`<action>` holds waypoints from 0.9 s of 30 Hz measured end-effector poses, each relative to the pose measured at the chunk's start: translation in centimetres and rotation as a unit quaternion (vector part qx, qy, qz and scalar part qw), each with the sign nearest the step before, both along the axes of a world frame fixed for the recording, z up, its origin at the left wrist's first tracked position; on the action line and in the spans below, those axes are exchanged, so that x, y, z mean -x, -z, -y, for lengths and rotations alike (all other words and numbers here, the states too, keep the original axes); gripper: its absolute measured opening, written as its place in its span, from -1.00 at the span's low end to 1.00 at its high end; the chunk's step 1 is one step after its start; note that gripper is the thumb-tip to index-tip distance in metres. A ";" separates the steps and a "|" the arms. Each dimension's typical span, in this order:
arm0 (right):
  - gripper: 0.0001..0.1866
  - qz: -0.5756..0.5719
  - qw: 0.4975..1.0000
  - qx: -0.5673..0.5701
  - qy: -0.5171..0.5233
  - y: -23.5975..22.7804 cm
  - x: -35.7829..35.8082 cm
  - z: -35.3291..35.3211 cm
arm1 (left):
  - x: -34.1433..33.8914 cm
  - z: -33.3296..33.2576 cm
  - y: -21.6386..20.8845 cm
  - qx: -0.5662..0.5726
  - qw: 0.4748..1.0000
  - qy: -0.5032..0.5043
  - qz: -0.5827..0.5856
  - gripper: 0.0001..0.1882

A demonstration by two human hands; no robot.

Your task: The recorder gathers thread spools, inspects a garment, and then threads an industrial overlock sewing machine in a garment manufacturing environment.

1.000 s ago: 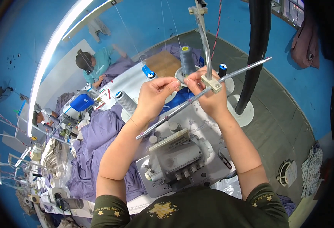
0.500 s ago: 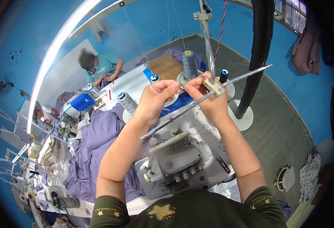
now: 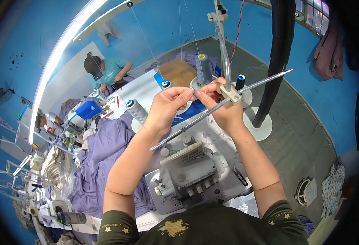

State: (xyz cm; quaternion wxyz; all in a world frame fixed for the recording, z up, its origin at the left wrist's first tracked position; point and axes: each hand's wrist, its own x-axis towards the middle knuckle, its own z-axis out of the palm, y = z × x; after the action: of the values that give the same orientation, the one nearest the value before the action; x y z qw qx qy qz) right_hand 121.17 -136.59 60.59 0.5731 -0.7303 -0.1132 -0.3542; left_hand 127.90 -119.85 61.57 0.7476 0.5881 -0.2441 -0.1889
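Both my hands are raised above an overlock sewing machine [image 3: 191,171], fingertips nearly meeting. The thumb and forefinger of my left hand [image 3: 170,106] are pinched together. My right hand [image 3: 226,108] pinches too, just behind a slanting metal thread-guide rod [image 3: 261,84] and beside its clamp [image 3: 231,94]. Whatever is between the fingertips is too fine to make out. Thin threads run down from above near my hands. A grey thread cone [image 3: 204,69] stands behind them, a black one [image 3: 240,81] to the right, and another grey cone [image 3: 136,109] to the left.
Purple fabric [image 3: 106,143] is heaped left of the machine. A thick black hose [image 3: 275,61] hangs at the right. A bright curved lamp [image 3: 50,73] arches over the left side. A co-worker [image 3: 110,73] handles fabric at the far left, near a blue-covered machine [image 3: 88,109].
My hands stay almost in place, with only a slight shift of the fingers of the right. At the far left, the co-worker's arms and hands have moved a little.
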 end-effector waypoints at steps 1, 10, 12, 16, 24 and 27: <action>-0.89 0.003 1.000 0.006 -0.003 0.0 0.0 0.0 | 0.0 0.0 0.0 0.000 1.000 0.000 0.000 -0.75; -0.88 -0.007 0.999 0.021 -0.035 -0.8 0.3 0.9 | 0.7 -0.2 -0.9 -0.073 0.991 -0.014 0.107 -0.77; -0.87 0.012 1.000 0.007 -0.018 -0.7 0.5 0.2 | 1.0 -0.4 -1.2 -0.082 0.990 -0.007 0.118 -0.75; -0.85 0.049 0.996 0.035 0.058 -0.7 0.3 -0.4 | 0.8 -0.7 -1.1 -0.086 0.985 -0.002 0.149 -0.74; -0.86 0.028 0.998 0.024 0.052 -0.5 0.5 -0.3 | 1.1 -0.4 -1.6 -0.117 0.983 -0.028 0.138 -0.78; -0.87 -0.070 0.985 -0.133 -0.080 -0.5 0.4 0.5 | 1.3 -0.6 -1.7 -0.130 0.979 -0.040 0.152 -0.81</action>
State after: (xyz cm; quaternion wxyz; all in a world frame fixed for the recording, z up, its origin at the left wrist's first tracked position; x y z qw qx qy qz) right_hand 120.81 -137.07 61.06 0.6983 -0.6591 -0.0825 -0.2669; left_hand 126.62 -119.27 63.23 0.6260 0.7114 -0.3041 -0.0977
